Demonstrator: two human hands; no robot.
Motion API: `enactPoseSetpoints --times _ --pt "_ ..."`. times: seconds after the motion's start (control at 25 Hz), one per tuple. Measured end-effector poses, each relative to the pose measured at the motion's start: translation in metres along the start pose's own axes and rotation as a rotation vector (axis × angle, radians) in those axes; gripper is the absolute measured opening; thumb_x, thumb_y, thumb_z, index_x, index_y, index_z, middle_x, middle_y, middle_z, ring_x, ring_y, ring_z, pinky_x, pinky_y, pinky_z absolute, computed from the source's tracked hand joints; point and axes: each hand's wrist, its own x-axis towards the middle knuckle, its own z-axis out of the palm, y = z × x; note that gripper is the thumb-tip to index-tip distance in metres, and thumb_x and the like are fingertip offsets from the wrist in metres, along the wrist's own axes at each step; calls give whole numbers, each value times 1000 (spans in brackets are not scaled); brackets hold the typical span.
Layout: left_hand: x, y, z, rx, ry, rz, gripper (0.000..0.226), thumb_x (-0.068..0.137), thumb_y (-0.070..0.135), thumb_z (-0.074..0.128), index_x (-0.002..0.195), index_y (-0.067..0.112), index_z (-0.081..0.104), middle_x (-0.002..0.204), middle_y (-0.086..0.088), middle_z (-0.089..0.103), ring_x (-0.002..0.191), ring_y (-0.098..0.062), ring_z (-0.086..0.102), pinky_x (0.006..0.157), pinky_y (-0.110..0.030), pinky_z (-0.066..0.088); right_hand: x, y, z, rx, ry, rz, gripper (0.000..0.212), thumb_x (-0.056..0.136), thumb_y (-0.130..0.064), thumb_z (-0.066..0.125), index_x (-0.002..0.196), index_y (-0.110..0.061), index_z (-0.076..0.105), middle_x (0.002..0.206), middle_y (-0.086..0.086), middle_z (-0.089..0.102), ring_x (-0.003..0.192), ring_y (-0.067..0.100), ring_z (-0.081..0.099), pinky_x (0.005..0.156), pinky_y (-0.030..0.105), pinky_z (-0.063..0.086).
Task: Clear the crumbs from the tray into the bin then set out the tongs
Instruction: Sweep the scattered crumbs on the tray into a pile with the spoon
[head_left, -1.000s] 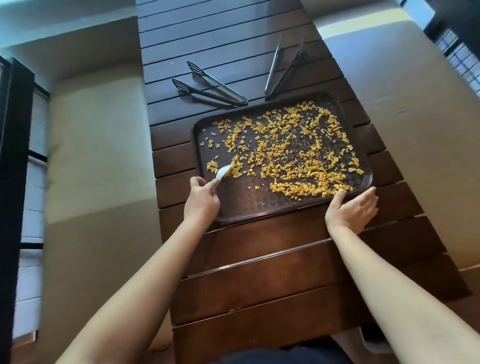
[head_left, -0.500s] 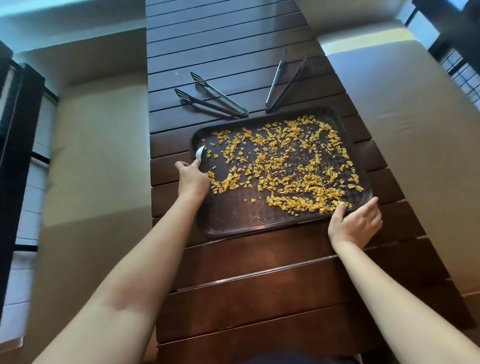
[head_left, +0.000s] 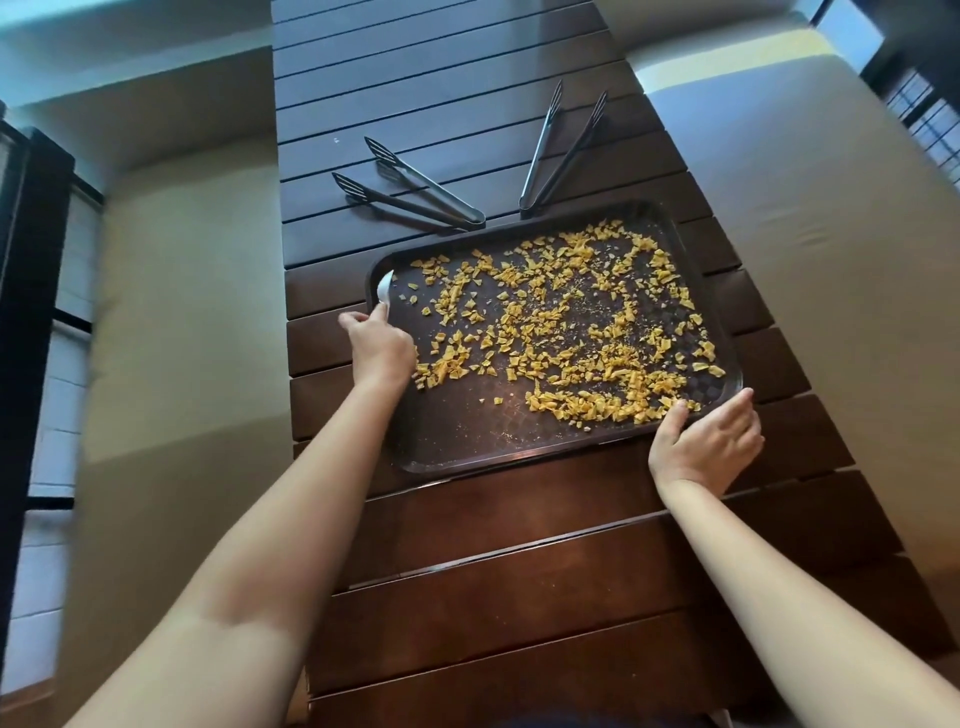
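Observation:
A dark brown tray (head_left: 467, 441) lies on the slatted wooden table, strewn with many yellow crumbs (head_left: 566, 332). My left hand (head_left: 379, 345) is at the tray's left edge, shut on a small white scraper (head_left: 383, 291) whose tip stands in the far left corner of the tray. My right hand (head_left: 709, 441) grips the tray's near right rim, thumb inside by the crumbs. Two pairs of metal tongs lie beyond the tray: one pair (head_left: 415, 189) at the left, the other pair (head_left: 558, 150) at the right. No bin is in view.
The dark wooden table (head_left: 519, 571) runs away from me between two beige cushioned benches, one at the left (head_left: 171, 338) and one at the right (head_left: 831, 260). Black railings stand at the far left and upper right edges.
My left hand has carried the white scraper from the crumbs near the tray's middle left up to the far left corner. My right hand has closed onto the tray's near right rim.

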Motion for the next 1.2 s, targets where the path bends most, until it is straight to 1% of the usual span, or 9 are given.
enactPoseSetpoints --times 0.12,0.24,0.28,0.36,0.44,0.56,0.72,0.96,1.2 --pt "16 4 3 16 -62 -75 53 91 -4 35 143 7 35 142 -13 24 117 -23 48 90 -20 44 0 0 0 1 4 -6 78 82 -43 31 140 9 21 139 31 35 128 42 32 109 51 20" --pt "12 1 3 -16 -142 -50 46 94 1 38 140 7 39 127 -5 36 94 -8 46 66 1 37 0 0 0 -5 1 -4 78 82 -42 32 141 8 21 140 31 35 129 41 31 109 51 19" --pt "5 -2 3 -3 -153 -18 43 95 3 39 138 7 41 123 -4 37 89 -7 44 65 0 37 0 0 0 -7 -1 -3 78 82 -42 32 141 8 20 140 30 34 129 41 30 109 51 19" --pt "-13 -15 3 50 -170 62 41 96 5 40 135 9 47 123 -8 37 94 -8 43 81 -8 36 0 0 0 -3 -3 -1 78 82 -41 33 141 7 20 141 30 33 130 41 29 109 50 18" --pt "-35 -30 1 72 -189 113 37 95 7 43 130 11 54 120 -8 39 98 -10 42 88 -15 35 0 0 1 -2 -7 0 78 82 -41 33 142 7 19 141 29 32 130 41 29 110 50 17" --pt "-51 -42 -2 59 -144 204 31 94 9 49 122 10 62 110 -4 42 95 -14 48 84 -15 40 0 0 0 -3 -14 1 78 82 -40 32 142 6 18 142 29 31 131 40 27 110 50 16" --pt "-29 -28 -8 93 30 179 37 98 8 41 134 5 48 120 -14 37 91 -15 44 82 -6 32 -1 0 -1 -5 -18 0 77 83 -40 32 143 5 18 143 28 31 132 40 27 111 50 16" --pt "-2 -10 -1 82 -52 3 44 96 3 38 140 6 39 130 -12 30 95 -17 46 82 -18 40 -1 -1 -2 -5 -25 6 78 82 -41 32 143 6 18 143 28 31 132 40 27 111 50 16" --pt "-35 -33 0 93 -113 160 34 95 10 48 127 7 57 123 -14 42 106 -20 51 93 -22 43 -1 0 -1 -11 -33 6 77 83 -41 32 143 5 17 143 28 30 132 40 26 111 50 16"
